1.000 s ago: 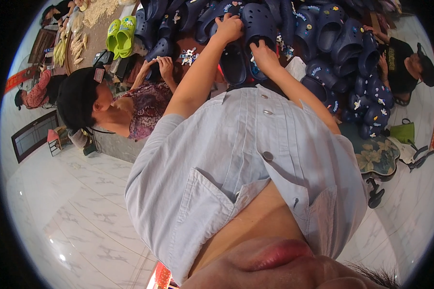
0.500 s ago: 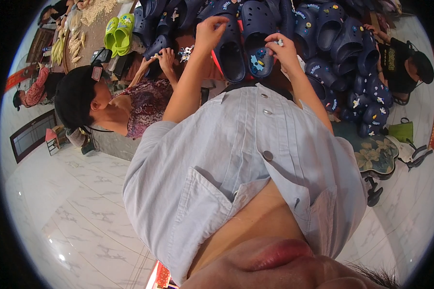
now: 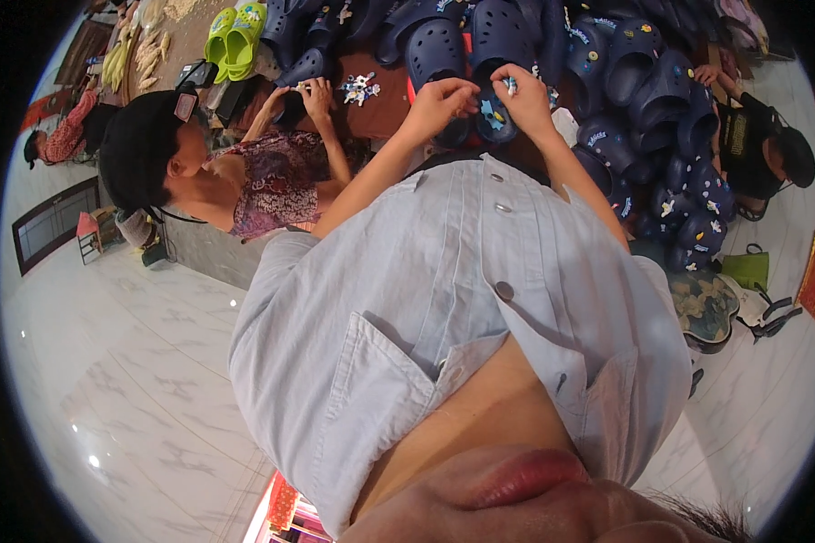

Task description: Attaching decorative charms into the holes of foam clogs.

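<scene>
Two navy clogs with holes lie side by side in front of me, the left clog (image 3: 435,52) and the right clog (image 3: 501,34), their open heel ends toward me. A light-blue decoration shows on the right clog's insole (image 3: 495,127). My right hand (image 3: 527,101) is closed over that clog's opening, with small white-and-blue shoe charms between its fingers. Over the left clog, my left hand (image 3: 442,110) has its fingers curled together; what they pinch, if anything, is too small to make out. Left of it, a pile of white-and-blue charms (image 3: 360,88) lies on the brown table (image 3: 371,122).
Many decorated navy clogs (image 3: 632,63) are heaped at the right and back. Bright green clogs (image 3: 235,41) stand at the left. Close on my left a person in a black cap (image 3: 140,149) handles something small. Another person (image 3: 761,145) is at the far right.
My left hand has come down and right, from above the left clog to near its heel end. My right hand has moved slightly left over the right clog, still holding charms.
</scene>
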`<state>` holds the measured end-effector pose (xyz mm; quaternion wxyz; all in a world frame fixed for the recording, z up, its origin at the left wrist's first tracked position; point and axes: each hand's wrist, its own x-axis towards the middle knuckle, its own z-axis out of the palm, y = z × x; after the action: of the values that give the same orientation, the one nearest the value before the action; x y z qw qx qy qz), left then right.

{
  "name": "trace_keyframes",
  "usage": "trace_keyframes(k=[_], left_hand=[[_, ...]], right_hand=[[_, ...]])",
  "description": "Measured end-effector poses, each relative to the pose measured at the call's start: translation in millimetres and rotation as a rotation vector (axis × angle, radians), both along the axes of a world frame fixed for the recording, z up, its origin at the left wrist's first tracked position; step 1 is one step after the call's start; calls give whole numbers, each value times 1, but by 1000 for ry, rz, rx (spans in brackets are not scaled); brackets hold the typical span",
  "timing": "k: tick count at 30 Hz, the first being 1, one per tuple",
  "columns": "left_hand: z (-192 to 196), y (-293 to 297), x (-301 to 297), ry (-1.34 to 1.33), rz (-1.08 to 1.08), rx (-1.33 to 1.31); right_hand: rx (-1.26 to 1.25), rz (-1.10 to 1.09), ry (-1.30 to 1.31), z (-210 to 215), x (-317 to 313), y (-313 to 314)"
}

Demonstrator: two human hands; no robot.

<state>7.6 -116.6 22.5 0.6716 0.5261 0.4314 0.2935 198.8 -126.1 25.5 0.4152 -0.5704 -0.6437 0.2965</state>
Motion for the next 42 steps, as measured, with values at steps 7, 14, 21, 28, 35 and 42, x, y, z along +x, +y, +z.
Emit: trace_keyframes(k=[7,14,21,28,35,42], left_hand=[[8,0,16,-500,304,-716],[-27,-13,12,-966,121,-634],[-13,-23,25,-503,208,62],[-45,7,13,-1016,307,-1323],[-47,14,1,-1169,190,-1384],[-47,16,-6,-1106,296,-1360]], right_hand=[[364,268,-230,26,-43,2],[466,339,-470,16,-44,-6],[544,227,-446,19,-42,-10],[299,65,-261,-11,-13,-9],[-5,315,-600,-27,-6,-21],[-96,441,-612,-17,-3,-21]])
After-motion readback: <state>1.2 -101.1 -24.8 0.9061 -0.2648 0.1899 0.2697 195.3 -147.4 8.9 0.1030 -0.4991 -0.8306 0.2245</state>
